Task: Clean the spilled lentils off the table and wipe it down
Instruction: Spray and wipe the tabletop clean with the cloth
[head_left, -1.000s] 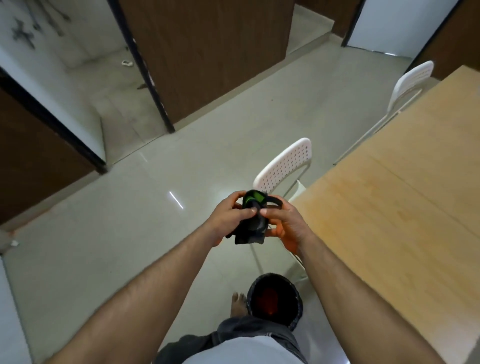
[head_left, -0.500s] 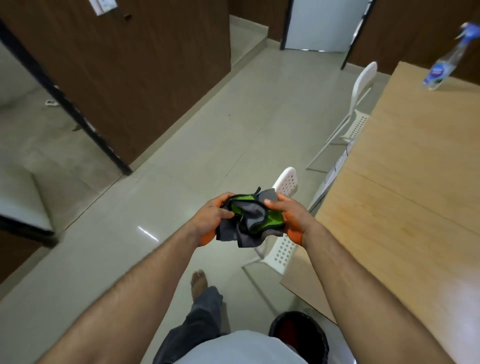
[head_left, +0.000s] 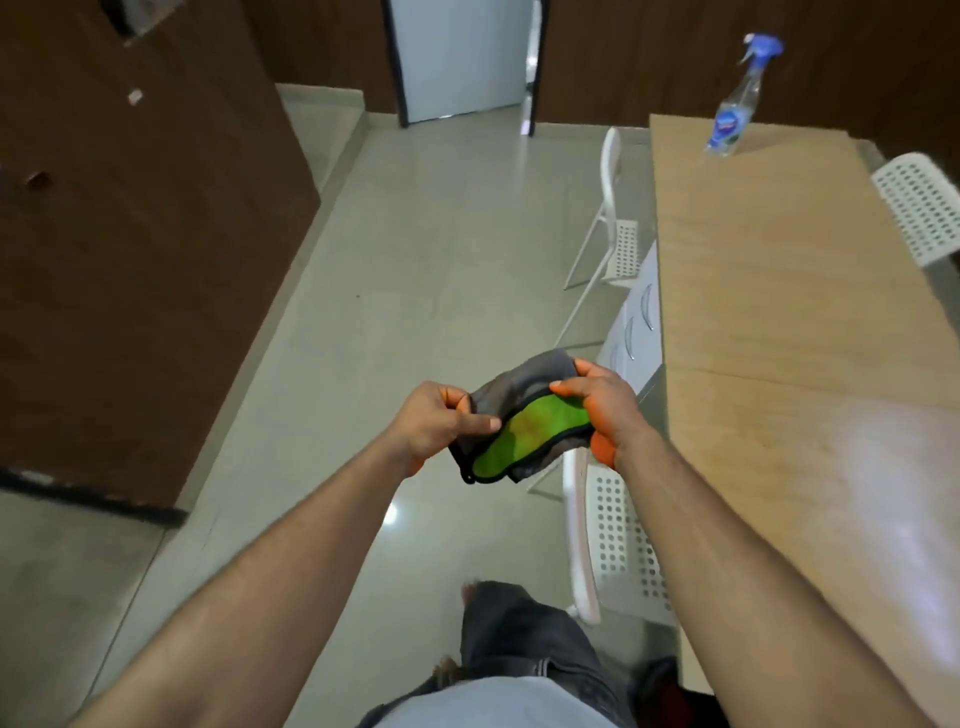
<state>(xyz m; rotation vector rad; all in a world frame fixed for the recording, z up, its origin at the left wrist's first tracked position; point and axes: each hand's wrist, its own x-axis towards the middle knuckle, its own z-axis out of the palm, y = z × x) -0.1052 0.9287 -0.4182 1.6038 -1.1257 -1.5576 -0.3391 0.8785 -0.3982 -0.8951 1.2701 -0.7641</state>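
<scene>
I hold a grey and green cleaning cloth (head_left: 524, 431) in the air over the floor, left of the table. My left hand (head_left: 441, 423) pinches its left end between thumb and fingers. My right hand (head_left: 602, 405) grips its right end, fingers curled over the top edge. The green side faces up with a faint reddish stain. The long wooden table (head_left: 810, 395) runs along the right; I see no lentils on the part in view. A clear spray bottle (head_left: 740, 104) with a blue trigger stands at the table's far end.
White perforated chairs stand along the table: one (head_left: 608, 540) just below my hands, one (head_left: 613, 218) farther up, another (head_left: 922, 208) on the far side. A white drawer unit (head_left: 636, 322) sits under the table. Brown wall panels (head_left: 130, 234) line the left. A dark bin's rim (head_left: 670, 675) shows by my leg.
The view has swung right along the table, bringing the spray bottle and far chairs in. My hands have spread the bunched cloth open so its green face shows.
</scene>
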